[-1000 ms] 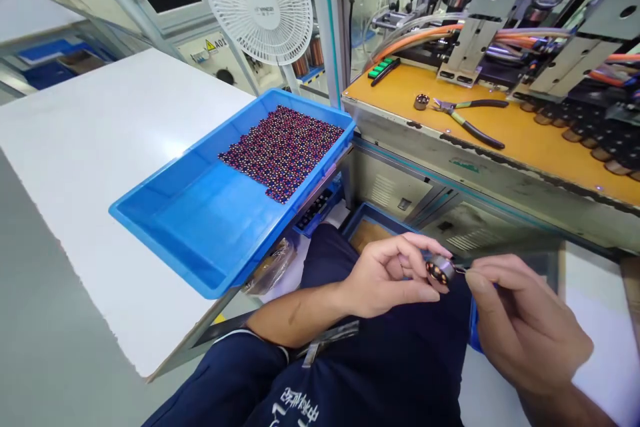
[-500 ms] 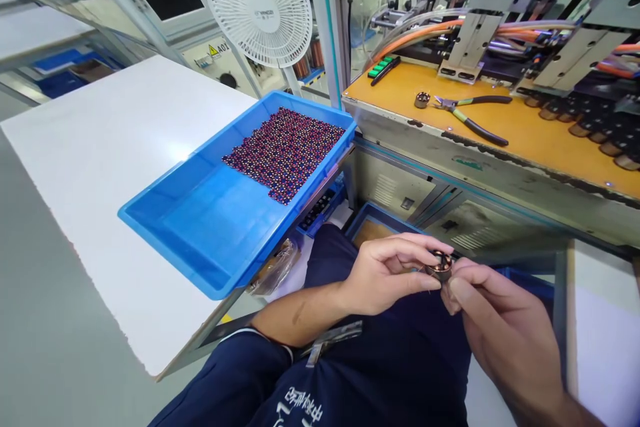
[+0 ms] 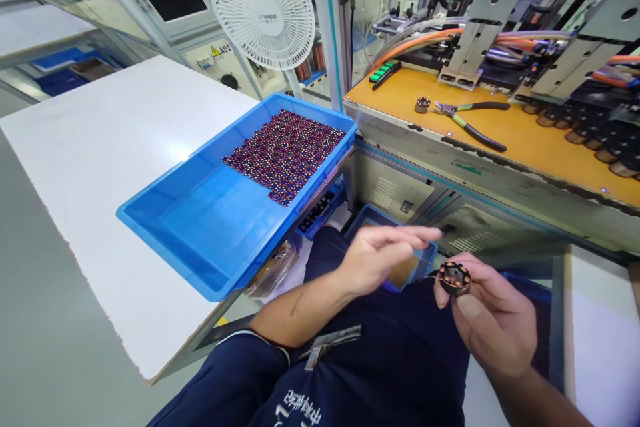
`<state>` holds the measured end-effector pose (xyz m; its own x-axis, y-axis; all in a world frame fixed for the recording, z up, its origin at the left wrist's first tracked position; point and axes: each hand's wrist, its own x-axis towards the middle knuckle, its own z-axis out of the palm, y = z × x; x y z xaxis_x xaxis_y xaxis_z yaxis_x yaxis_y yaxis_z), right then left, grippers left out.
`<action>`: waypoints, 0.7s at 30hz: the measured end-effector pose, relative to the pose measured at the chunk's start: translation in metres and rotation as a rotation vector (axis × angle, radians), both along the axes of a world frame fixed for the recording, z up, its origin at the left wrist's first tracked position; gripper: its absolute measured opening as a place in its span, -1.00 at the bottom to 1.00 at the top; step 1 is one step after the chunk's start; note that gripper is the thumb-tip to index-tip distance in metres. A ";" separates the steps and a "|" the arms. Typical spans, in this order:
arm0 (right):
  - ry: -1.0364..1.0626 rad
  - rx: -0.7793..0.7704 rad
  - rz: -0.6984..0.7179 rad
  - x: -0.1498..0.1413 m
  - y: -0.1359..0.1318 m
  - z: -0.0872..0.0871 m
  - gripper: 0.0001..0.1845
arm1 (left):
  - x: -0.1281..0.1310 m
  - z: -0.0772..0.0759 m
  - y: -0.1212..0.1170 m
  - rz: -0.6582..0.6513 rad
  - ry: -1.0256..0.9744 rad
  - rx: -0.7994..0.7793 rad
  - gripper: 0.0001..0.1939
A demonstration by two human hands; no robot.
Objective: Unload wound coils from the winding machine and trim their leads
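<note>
A small round motor stator point(image 3: 455, 279) with copper windings sits between the thumb and fingers of my right hand point(image 3: 500, 323), above my lap. Its ringed top faces up toward me. My left hand point(image 3: 383, 255) hovers to the left of it, apart from the stator, with fingers stretched out and nothing visible in them. A second stator point(image 3: 423, 105) stands on the yellow-orange machine bench point(image 3: 545, 140), beside side cutters point(image 3: 473, 121) with black and green handles.
On the white table point(image 3: 125, 113) a blue tray point(image 3: 200, 213) holds many small dark parts with red and copper spots. A white fan point(image 3: 263, 10) stands behind it. Metal fixtures and orange hoses point(image 3: 420, 47) occupy the bench. Below lies another blue bin point(image 3: 425, 257).
My left hand has let go of the stator and drawn away to the left, its fingers straightening. The right hand keeps the stator, which now shows more of its top.
</note>
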<state>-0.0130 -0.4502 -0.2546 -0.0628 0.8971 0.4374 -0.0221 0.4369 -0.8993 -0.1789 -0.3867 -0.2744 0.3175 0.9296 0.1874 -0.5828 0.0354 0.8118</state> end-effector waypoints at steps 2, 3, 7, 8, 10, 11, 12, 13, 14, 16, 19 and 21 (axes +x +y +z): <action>-0.304 0.240 -0.185 0.009 0.003 0.001 -0.70 | -0.007 0.003 0.007 0.257 0.141 0.055 -0.81; -0.473 0.362 -0.287 0.014 0.005 0.003 -0.68 | -0.011 0.006 0.007 0.359 0.228 0.123 -0.84; -0.938 0.707 -0.471 0.026 0.014 0.013 -0.76 | -0.020 0.025 -0.008 0.342 0.555 0.569 -0.75; -0.991 0.747 -0.460 0.028 0.015 0.015 -0.79 | -0.019 0.028 -0.013 0.297 0.600 0.652 -0.69; -1.061 0.793 -0.406 0.029 0.016 0.016 -0.85 | -0.014 0.031 -0.021 0.240 0.605 0.701 -0.61; -1.077 0.809 -0.384 0.029 0.015 0.016 -0.89 | -0.011 0.031 -0.022 0.225 0.595 0.696 -0.58; -1.089 0.826 -0.363 0.028 0.015 0.016 -0.92 | -0.009 0.030 -0.023 0.214 0.584 0.686 -0.57; -1.095 0.844 -0.348 0.027 0.013 0.014 -0.92 | -0.007 0.029 -0.022 0.204 0.573 0.678 -0.57; -1.093 0.847 -0.348 0.026 0.012 0.013 -0.91 | -0.006 0.028 -0.021 0.191 0.566 0.673 -0.58; -1.047 0.792 -0.374 0.023 0.009 0.011 -0.88 | -0.006 0.026 -0.018 0.174 0.573 0.680 -0.65; -0.916 0.662 -0.355 0.019 0.004 0.011 -0.78 | -0.007 0.025 -0.015 0.196 0.600 0.733 -0.70; -0.834 0.613 -0.279 0.016 0.000 0.014 -0.76 | -0.007 0.025 -0.015 0.212 0.590 0.761 -0.71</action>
<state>0.0033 -0.4501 -0.2409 -0.3764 0.5682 0.7318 0.6685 0.7134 -0.2101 -0.1858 -0.4020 -0.2499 0.3934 0.6749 0.6242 -0.0109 -0.6755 0.7373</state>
